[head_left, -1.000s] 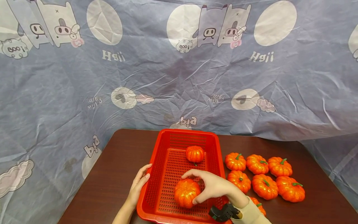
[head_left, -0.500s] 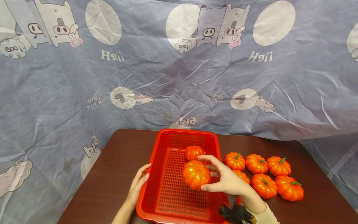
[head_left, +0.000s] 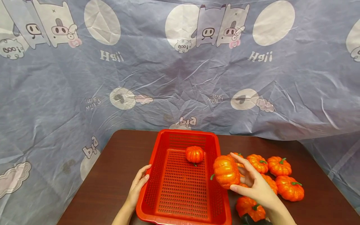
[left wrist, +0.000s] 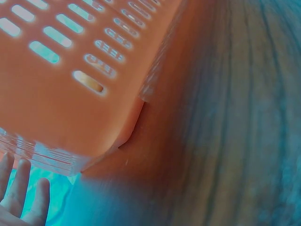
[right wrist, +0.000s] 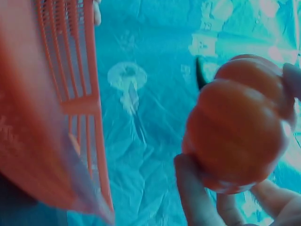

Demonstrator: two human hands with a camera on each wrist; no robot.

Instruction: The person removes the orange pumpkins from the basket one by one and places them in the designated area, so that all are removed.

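Note:
My right hand (head_left: 257,184) grips a shiny orange toy pumpkin (head_left: 226,172) between thumb and fingers. The pumpkin is tilted, its green stem (right wrist: 201,73) towards the basket, and it is held up over the right rim of a red plastic basket (head_left: 184,215). Inside the basket lies one other pumpkin (head_left: 194,154), near the far right part of the floor. Against the left rim rests my left hand (head_left: 137,187), fingers fairly straight and touching the edge. In the left wrist view its fingers (left wrist: 21,183) show beside the basket's slotted wall (left wrist: 61,108).
Right of the basket several more pumpkins (head_left: 289,188) sit in rows on the dark brown table (head_left: 112,175); my right hand partly covers some. One pumpkin (head_left: 248,207) lies close to the basket's near right corner. A blue-grey printed cloth (head_left: 174,75) hangs behind.
My right hand has lifted the pumpkin from the basket's near part and carried it right, over the right rim, tilting its stem leftward. The left hand stays at the rim.

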